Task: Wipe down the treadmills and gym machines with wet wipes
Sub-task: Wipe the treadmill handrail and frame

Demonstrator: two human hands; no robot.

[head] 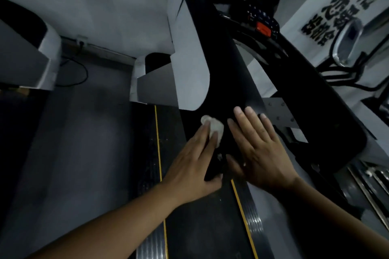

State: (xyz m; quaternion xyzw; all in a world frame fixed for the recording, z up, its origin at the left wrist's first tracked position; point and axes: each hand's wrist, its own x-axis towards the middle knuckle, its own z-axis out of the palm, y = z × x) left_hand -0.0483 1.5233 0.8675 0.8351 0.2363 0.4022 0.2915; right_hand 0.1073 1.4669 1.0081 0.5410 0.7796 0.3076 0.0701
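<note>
A: Pressing a white wipe to a treadmill's black column, the left hand lies flat, fingers straight. And the right?
B: The right hand rests just beside it on the same column, fingers spread, gripping nothing.
A: Any lettering?
B: Bold dark characters on the wall at right, sideways, too blurred to read. A red button shows on the console.

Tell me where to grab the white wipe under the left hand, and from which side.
Pinch the crumpled lump of the wet wipe that sticks out past the fingertips of the left hand, coming from the far end. It is bunched and raised there; the rest is pinned under the fingers, and the right hand lies close on its right.
</note>
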